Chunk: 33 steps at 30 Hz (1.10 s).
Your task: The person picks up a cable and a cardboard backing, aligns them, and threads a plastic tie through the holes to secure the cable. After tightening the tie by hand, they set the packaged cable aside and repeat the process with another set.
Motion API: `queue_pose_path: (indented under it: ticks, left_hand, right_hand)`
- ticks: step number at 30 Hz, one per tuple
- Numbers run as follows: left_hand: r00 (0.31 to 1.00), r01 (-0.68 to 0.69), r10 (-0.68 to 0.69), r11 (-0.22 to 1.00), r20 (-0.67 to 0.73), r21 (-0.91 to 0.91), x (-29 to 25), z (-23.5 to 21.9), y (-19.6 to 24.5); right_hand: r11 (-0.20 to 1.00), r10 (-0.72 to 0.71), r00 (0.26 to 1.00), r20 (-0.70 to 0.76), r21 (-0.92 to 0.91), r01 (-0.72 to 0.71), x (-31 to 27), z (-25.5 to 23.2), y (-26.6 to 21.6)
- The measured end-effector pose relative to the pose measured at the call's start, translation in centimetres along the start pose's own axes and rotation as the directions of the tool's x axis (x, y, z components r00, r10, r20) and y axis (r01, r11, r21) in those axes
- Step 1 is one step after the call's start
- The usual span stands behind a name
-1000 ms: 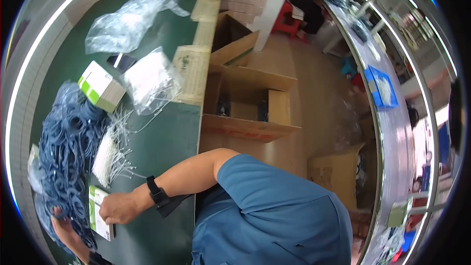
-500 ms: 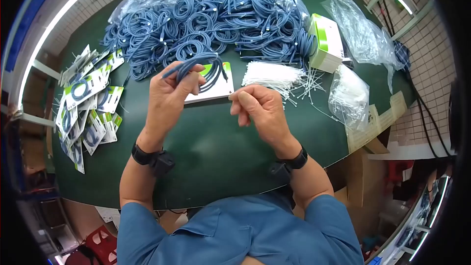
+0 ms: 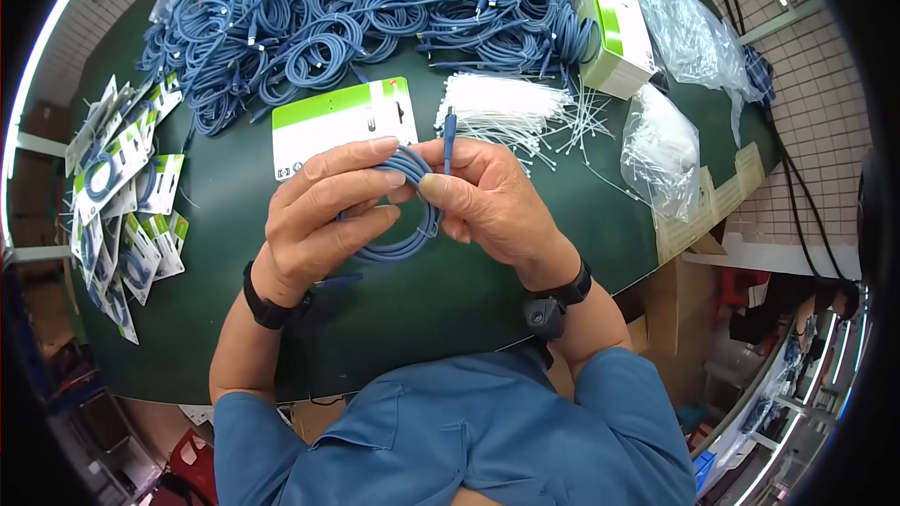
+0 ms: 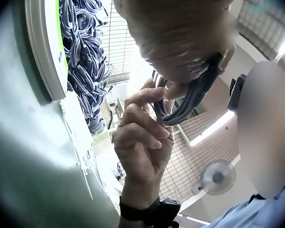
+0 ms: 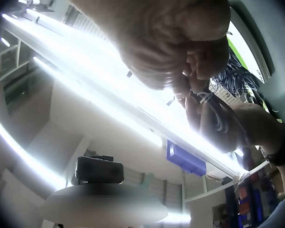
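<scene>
two hands meet over the surface (image 3: pixel 497 295) in the head view, both forearms rising from the lower edge and slanting inward, elbows bent outward. the left hand (image 3: pixel 333 211) lies back upward, its fingers reaching sideways toward the other hand and bent over a coiled blue cable (image 3: pixel 398 250); its thumb is hidden. the right hand (image 3: pixel 492 197) comes in from the opposite side and pinches the same coil, thumb on top and pointing across, with other fingers behind. the cable is thus held between them, its loops hanging below the fingers, and one plug (image 3: pixel 450 126) stands nearly upright beside the right thumb. just beyond the hands lies a white-and-green card (image 3: pixel 342 112), partly covered by the left fingers; white cable ties (image 3: pixel 502 108) lie to its right, and a heap of blue cables (image 3: pixel 375 14) behind. carded cables (image 3: pixel 122 197) are piled at the left.

in the left wrist view, the left hand looms large at the top, while the right hand points upward below it, wrist nearly straight, fingers bent at the coil.

in the right wrist view, the right hand fills the top, its fingers at the dark, blurred cable; the left hand reaches in from the right, a black wristband (image 5: pixel 281 154) behind it.
</scene>
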<state>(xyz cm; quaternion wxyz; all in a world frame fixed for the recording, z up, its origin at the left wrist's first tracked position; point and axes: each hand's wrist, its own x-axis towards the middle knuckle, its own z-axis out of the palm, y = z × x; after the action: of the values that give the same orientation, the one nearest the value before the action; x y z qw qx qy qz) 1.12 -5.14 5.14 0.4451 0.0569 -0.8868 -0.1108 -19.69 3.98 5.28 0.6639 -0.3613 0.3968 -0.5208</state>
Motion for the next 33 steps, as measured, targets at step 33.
queue_pose_path:
  ticks: [33]
  left_hand:
    - [0.612,0.626,-0.582,-0.058,0.536,-0.778,-0.8,2.8,2.7]
  right_hand:
    - [0.608,-0.041,0.871,0.489,0.705,-0.366,0.1,-0.8,3.2]
